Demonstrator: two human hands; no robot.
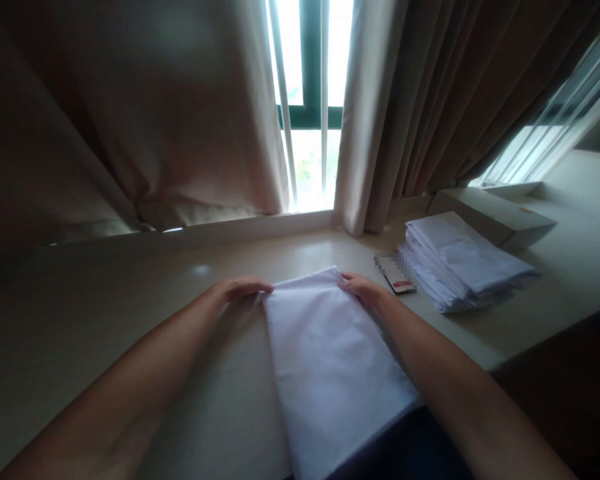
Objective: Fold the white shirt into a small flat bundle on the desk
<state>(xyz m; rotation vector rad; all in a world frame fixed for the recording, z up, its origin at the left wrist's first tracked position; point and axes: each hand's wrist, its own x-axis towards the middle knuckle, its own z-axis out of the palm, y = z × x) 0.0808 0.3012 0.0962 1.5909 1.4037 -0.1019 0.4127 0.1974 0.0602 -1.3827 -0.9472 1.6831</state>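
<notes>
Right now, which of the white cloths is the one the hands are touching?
The single folded cloth lying flat at the table's near edge; both hands pinch its far corners. The others sit untouched in a stack to the right.

Left of the white cloth (330, 360) bare table (105, 300) is left open, while passage right is blocked by a card (395, 273) and stacked linens (460, 267).

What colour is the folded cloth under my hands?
White, plain with no pattern; the folded cloth shows in the head view.

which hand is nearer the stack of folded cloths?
Right. The right hand sits on the far right corner of the white cloth, a short gap left of the stack of folded cloths. The left hand holds the far left corner, farther off.
</notes>
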